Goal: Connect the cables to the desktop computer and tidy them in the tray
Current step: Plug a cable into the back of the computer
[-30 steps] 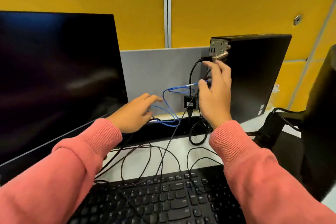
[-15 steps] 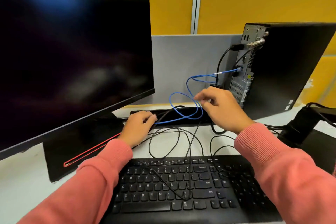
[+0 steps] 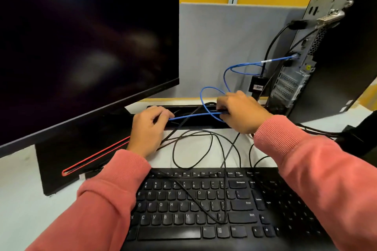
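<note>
The blue cable (image 3: pixel 193 115) is stretched between both hands just above the tray (image 3: pixel 191 123) — a long black trough lying on the table (image 3: pixel 18 199) beyond the keyboard (image 3: pixel 204 210). One end of it is plugged into the back of the computer (image 3: pixel 334 51), which stands at the far right; from there it is looped down in front of the grey panel (image 3: pixel 224 43) to the hands. A run of the cable is pinched by the curled fingers (image 3: pixel 163 115) of the left hand (image 3: pixel 146 130), beside the left end of the tray. The fingers (image 3: pixel 221 112) of the right hand (image 3: pixel 240 114) are curled round the cable further right, together with what looks like a black lead; a blue loop is seen standing up just behind this hand. Thin black cables (image 3: pixel 189 149) are strewn in loose loops over the table between tray and keyboard, and one is trailed across the keys. More black leads are plugged into the computer's back, one carrying a small black box (image 3: pixel 258 84). The dark monitor (image 3: pixel 81 47) is placed at the left — its base marked by a red line. Both arms are clad in pink sleeves (image 3: pixel 306 159).
</note>
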